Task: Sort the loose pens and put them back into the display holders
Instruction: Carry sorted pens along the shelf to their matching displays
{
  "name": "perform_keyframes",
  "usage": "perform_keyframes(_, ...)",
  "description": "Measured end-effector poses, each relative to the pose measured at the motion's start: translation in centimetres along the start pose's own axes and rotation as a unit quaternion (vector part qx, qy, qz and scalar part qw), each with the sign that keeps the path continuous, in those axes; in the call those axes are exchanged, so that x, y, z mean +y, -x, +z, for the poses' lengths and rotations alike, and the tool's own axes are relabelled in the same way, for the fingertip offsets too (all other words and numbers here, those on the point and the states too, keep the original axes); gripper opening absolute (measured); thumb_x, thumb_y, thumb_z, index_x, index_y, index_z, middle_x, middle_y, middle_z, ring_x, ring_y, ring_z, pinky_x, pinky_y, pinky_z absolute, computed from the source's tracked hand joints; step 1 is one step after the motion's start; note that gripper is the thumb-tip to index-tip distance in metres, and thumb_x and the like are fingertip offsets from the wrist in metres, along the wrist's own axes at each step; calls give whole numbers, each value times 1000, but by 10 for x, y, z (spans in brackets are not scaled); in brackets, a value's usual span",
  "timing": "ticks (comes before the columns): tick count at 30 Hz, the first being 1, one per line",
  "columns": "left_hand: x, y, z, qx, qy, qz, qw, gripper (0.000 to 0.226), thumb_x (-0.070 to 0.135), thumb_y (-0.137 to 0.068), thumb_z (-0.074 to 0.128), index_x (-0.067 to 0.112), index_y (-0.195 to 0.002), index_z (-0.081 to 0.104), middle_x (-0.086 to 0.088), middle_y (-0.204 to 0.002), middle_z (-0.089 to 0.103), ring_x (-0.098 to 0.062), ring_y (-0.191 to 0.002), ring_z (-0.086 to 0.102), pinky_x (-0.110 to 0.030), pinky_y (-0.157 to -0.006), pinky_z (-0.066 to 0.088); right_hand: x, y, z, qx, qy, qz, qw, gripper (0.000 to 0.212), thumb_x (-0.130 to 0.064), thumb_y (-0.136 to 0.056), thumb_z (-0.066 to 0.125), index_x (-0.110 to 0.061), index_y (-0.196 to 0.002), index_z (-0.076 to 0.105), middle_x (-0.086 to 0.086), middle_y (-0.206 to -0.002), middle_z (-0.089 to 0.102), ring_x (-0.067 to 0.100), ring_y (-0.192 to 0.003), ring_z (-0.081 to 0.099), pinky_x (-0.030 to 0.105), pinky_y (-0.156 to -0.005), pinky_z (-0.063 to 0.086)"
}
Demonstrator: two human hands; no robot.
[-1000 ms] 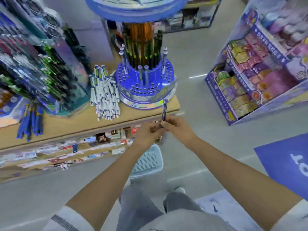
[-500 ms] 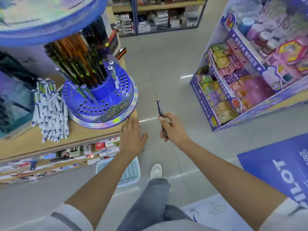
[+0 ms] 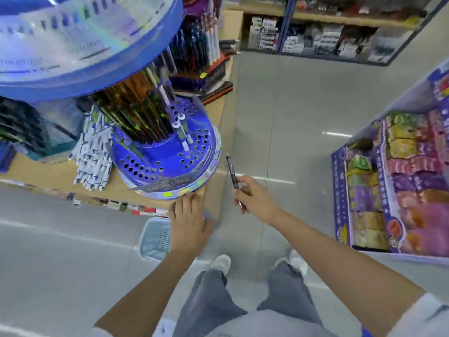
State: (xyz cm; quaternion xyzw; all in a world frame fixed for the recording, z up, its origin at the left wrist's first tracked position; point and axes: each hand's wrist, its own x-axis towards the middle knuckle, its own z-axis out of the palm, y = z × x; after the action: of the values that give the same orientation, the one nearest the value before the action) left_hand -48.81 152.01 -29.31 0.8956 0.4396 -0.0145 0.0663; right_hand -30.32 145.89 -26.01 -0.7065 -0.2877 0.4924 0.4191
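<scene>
Right grip (image 3: pixel 255 200) pinches a dark pen (image 3: pixel 230 170) just right of the blue holder (image 3: pixel 167 164), prob. to aim at a free hole, while left grip (image 3: pixel 188 220), fingers flat, rests at holder's front rim, likely steadying it.

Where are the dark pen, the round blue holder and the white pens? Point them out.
dark pen (image 3: pixel 230 169), head view, upper part of its barrel.
round blue holder (image 3: pixel 167 153), head view, bare blue inner wall.
white pens (image 3: pixel 93 156), head view, middle of the pile.
</scene>
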Motion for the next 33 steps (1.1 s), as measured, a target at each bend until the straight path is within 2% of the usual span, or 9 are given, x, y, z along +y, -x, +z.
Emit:
perform_keyframes(4, 44, -10, 3, 27, 3, -143, 989, 49, 29, -63, 55, 5, -105, 54, -17, -100, 49, -35, -92, 47, -47, -85, 42, 4, -20, -52, -66, 53, -11, 996, 30, -5, -97, 52, -2, -126, 45, 14, -71, 56, 1, -34, 45, 16, -39, 39)
perform_keyframes(8, 111, -31, -6, 39, 43, -257, 965, 37, 15, -59, 68, 2, -91, 53, -20, -94, 50, -38, -90, 50, -46, -78, 45, -3, -32, -118, -118, 87, -42, 988, 28, -5, -96, 52, -9, -123, 46, 7, -68, 59, 0, -41, 50, 17, -44, 43)
perform_keyframes(13, 165, -85, -21, 87, 65, -209, 972, 53, 15, -59, 68, 7, -111, 59, -19, -118, 52, -38, -108, 50, -46, -89, 43, -14, -59, -177, -142, 126, -52, 981, 32, -7, -94, 54, -19, -122, 47, 9, -78, 62, 3, -45, 52, 14, -48, 42)
perform_keyframes(18, 181, -163, -30, 49, 90, -205, 973, 64, 18, -76, 66, 4, -135, 44, -19, -149, 32, -38, -137, 30, -48, -110, 29, -39, -121, -207, -163, 144, -70, 973, 43, -4, -94, 54, -15, -135, 45, 15, -85, 61, 13, -51, 52, 15, -52, 43)
perform_keyframes(21, 174, -209, -31, 59, 88, -210, 972, 73, 21, -80, 64, 6, -144, 34, -17, -154, 24, -36, -142, 21, -45, -117, 21, -60, -161, -216, -178, 144, -87, 970, 44, -5, -94, 55, -12, -137, 44, 19, -89, 60, 11, -53, 52, 17, -54, 43)
perform_keyframes(23, 169, -236, -34, 49, 96, -233, 967, 80, 24, -83, 62, 9, -151, 22, -16, -156, 19, -35, -144, 16, -44, -117, 17, -74, -190, -219, -185, 149, -94, 967, 41, -4, -94, 57, -9, -133, 47, 20, -89, 60, 7, -52, 52, 22, -55, 45)
perform_keyframes(26, 164, -270, -38, 26, 96, -254, 962, 82, 31, -89, 57, 15, -153, 9, -12, -160, 6, -32, -147, 7, -44, -119, 13, -96, -228, -221, -193, 147, -91, 966, 22, -2, -93, 58, -1, -114, 55, 19, -99, 61, 20, -57, 51, 27, -58, 45)
perform_keyframes(29, 160, -301, -41, 19, 96, -263, 960, 82, 33, -91, 54, 17, -154, 4, -9, -162, -4, -28, -149, -2, -42, -119, 10, -115, -265, -222, -183, 139, -97, 968, 19, -3, -91, 61, -20, -98, 55, 29, -93, 67, 28, -70, 55, 41, -64, 46)
perform_keyframes(33, 162, -336, -43, -11, 105, -310, 945, 84, 35, -91, 52, 14, -154, 1, -9, -161, -4, -28, -148, -7, -43, -118, 11, -140, -314, -224, -187, 163, -99, 964, 8, -9, -91, 59, -15, -96, 58, 7, -94, 68, 17, -69, 56, 40, -72, 48)
